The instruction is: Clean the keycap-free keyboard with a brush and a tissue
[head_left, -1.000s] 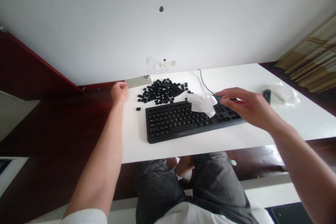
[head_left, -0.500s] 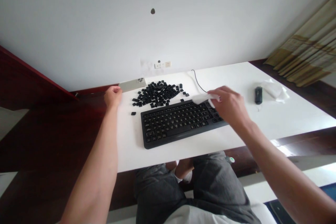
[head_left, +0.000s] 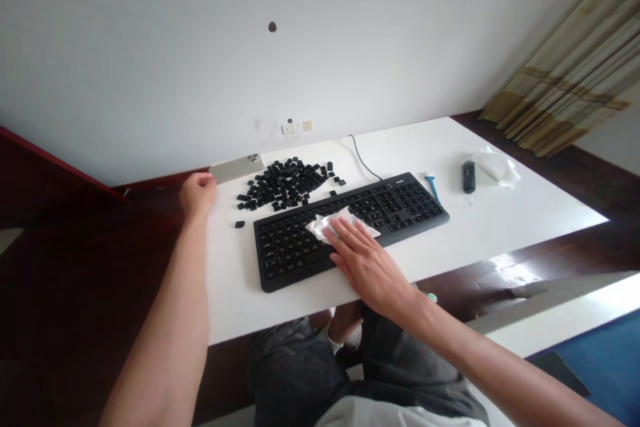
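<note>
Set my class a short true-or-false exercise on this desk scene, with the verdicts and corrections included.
1. The right hand lies flat on a white wipe on the keyboard. True.
2. The heap of black keycaps sits in a plastic tray. False: it lies directly on the white desk.
3. The left hand is beside a smartphone lying back up. True.
4. A blue tool stands in a cup. False: the blue tool lies on the desk, right of the keyboard.
5. One black keycap lies apart from the heap. True.
</note>
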Motion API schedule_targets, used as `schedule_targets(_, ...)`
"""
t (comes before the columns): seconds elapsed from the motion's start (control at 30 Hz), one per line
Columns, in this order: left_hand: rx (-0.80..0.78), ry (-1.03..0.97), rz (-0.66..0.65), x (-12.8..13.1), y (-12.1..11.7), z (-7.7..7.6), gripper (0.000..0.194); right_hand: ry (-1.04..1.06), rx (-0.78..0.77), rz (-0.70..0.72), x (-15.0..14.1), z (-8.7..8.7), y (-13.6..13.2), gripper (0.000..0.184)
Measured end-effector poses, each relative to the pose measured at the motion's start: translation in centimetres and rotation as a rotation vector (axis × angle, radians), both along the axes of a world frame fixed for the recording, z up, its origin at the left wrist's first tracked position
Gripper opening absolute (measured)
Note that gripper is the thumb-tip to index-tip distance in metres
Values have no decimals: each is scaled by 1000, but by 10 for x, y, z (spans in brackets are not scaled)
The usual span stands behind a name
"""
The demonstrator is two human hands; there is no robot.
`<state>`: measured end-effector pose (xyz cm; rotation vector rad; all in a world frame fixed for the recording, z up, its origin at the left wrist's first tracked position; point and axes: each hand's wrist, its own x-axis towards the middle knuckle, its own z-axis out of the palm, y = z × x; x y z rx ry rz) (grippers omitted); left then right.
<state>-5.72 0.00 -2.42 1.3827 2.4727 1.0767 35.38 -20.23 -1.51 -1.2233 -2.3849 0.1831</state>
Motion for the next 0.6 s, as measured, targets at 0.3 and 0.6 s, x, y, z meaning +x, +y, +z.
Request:
schedule_targets(0.3, -4, -13, 4, -3, 1, -1, 29, -47, 166, -337, 145, 10, 48, 36)
schedule_targets(0.6, -27, -9, 21, -4, 2, 0, 33, 24, 83, -376, 167, 26, 45, 30)
